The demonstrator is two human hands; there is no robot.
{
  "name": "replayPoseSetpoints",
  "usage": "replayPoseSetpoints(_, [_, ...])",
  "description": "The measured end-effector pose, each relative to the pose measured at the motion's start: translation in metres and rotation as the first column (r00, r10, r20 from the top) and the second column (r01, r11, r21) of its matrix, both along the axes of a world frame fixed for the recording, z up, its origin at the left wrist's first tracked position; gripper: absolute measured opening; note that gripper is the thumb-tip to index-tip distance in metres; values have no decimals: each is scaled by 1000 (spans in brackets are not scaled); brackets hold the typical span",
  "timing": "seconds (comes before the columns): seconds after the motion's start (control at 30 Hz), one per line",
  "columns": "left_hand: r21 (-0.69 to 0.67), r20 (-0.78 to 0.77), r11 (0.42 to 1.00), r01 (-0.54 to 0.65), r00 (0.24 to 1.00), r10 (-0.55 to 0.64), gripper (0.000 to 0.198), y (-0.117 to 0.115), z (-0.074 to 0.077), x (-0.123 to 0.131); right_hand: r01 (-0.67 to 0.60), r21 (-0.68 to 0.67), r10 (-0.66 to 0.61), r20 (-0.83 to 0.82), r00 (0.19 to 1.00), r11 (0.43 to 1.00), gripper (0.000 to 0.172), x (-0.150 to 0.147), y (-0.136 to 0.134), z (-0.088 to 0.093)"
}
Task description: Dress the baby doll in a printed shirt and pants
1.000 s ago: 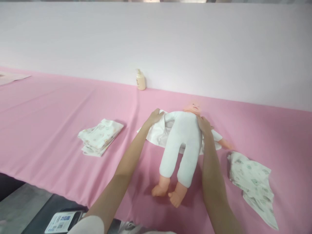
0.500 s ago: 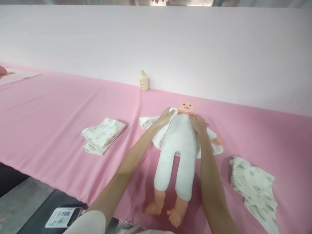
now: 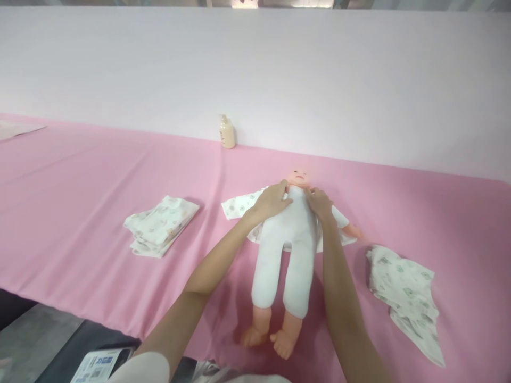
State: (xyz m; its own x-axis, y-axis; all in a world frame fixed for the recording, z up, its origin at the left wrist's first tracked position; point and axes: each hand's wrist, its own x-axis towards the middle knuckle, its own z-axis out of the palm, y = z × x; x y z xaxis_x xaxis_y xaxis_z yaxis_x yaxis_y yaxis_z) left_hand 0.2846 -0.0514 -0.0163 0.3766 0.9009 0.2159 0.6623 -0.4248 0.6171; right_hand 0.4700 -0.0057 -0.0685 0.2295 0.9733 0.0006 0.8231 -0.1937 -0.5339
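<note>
A person's bare hands work at the chest of a baby doll (image 3: 298, 176), which lies on its back in a white padded suit (image 3: 285, 266) at the middle of a pink sheet (image 3: 80, 213), head away from the person and feet toward them. Under the doll, a printed cloth (image 3: 239, 206) spreads out to both sides, its flaps open. The step in hand appears to be settling that cloth at the doll's upper chest, just below the chin. The left hand (image 3: 271, 201) lies palm down with its fingers close together at the chest, and the right hand (image 3: 319, 203) rests just beside it at the other shoulder, the two hands nearly meeting; whether either is clamped on the cloth cannot be told. The left forearm slants in from the lower left, and the right arm runs almost straight up beside the doll's legs. With both hands at the chest, the loose left flap appears to call for one hand to be freed. A folded stack of cloths (image 3: 159, 226) lies to the left, a crumpled cloth (image 3: 403, 298) to the right, and a pump bottle (image 3: 227, 132) stands at the sheet's far edge
</note>
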Motion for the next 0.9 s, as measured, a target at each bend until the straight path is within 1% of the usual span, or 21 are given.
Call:
replayPoseSetpoints(0.03, [-82, 97, 994, 75, 993, -67, 23, -7, 6, -1, -20, -9, 20, -25, 999, 1000, 49, 3, -1, 1])
replayPoseSetpoints(0.07, [-164, 201, 972, 166, 971, -132, 29, -14, 13, -2, -40, -19, 40, -45, 998, 999, 48, 7, -2, 2])
replayPoseSetpoints(0.13, [-281, 385, 891, 356, 893, -235, 38, -27, 27, -3, -56, -48, 54, -49, 997, 997, 45, 17, -7, 6])
replayPoseSetpoints(0.2, [-302, 485, 810, 503, 812, -323, 38, -37, 35, -2, -28, -116, 27, -10, 1000, 993, 43, 30, -14, 11])
replayPoseSetpoints(0.23, [-286, 495, 788, 545, 788, -366, 35, -40, 36, 0, -10, -160, 11, 11, 1000, 987, 42, 37, -18, 14])
replayPoseSetpoints(0.27, [-261, 476, 784, 563, 782, -403, 32, -41, 35, 3, 11, -208, -6, 25, 1000, 978, 43, 44, -21, 15])
replayPoseSetpoints(0.3, [-229, 423, 800, 554, 797, -431, 29, -40, 30, 6, 35, -252, -29, 29, 999, 967, 44, 51, -25, 17])
replayPoseSetpoints(0.33, [-184, 340, 833, 522, 829, -445, 27, -39, 23, 11, 65, -290, -60, 29, 998, 955, 44, 59, -28, 17])
replayPoseSetpoints(0.4, [-59, 112, 894, 444, 893, -436, 26, -33, 4, 21, 133, -357, -139, 11, 990, 925, 46, 72, -35, 18])
replayPoseSetpoints(0.47, [63, -121, 903, 425, 901, -416, 27, -25, -17, 30, 167, -413, -194, -23, 981, 895, 48, 82, -43, 22])
replayPoseSetpoints(0.5, [108, -211, 900, 423, 894, -395, 29, -22, -26, 34, 158, -427, -205, -65, 977, 890, 47, 86, -48, 25])
replayPoseSetpoints(0.53, [148, -269, 902, 405, 894, -358, 32, -19, -34, 37, 139, -428, -209, -122, 970, 893, 46, 89, -54, 30])
replayPoseSetpoints(0.57, [181, -304, 907, 379, 899, -315, 35, -16, -40, 39, 111, -405, -203, -191, 960, 907, 44, 91, -60, 36])
replayPoseSetpoints(0.63, [227, -318, 923, 310, 920, -230, 40, -13, -46, 41, 60, -294, -161, -330, 930, 954, 41, 92, -74, 50])
replayPoseSetpoints(0.7, [252, -307, 932, 262, 935, -180, 44, -13, -45, 42, 8, -136, -66, -429, 901, 991, 37, 90, -85, 64])
replayPoseSetpoints(0.73, [261, -299, 936, 238, 942, -156, 46, -14, -43, 42, -32, -62, -1, -471, 882, 998, 34, 88, -89, 69])
replayPoseSetpoints(0.77, [272, -288, 940, 205, 950, -124, 48, -16, -41, 43, -77, 1, 66, -513, 856, 997, 31, 85, -91, 74])
replayPoseSetpoints(0.83, [296, -258, 944, 145, 964, -67, 50, -20, -37, 46, -174, 91, 193, -600, 776, 981, 28, 78, -91, 79])
replayPoseSetpoints(0.9, [314, -199, 942, 123, 978, -61, 52, -23, -33, 49, -265, 153, 298, -664, 686, 952, 29, 71, -89, 82])
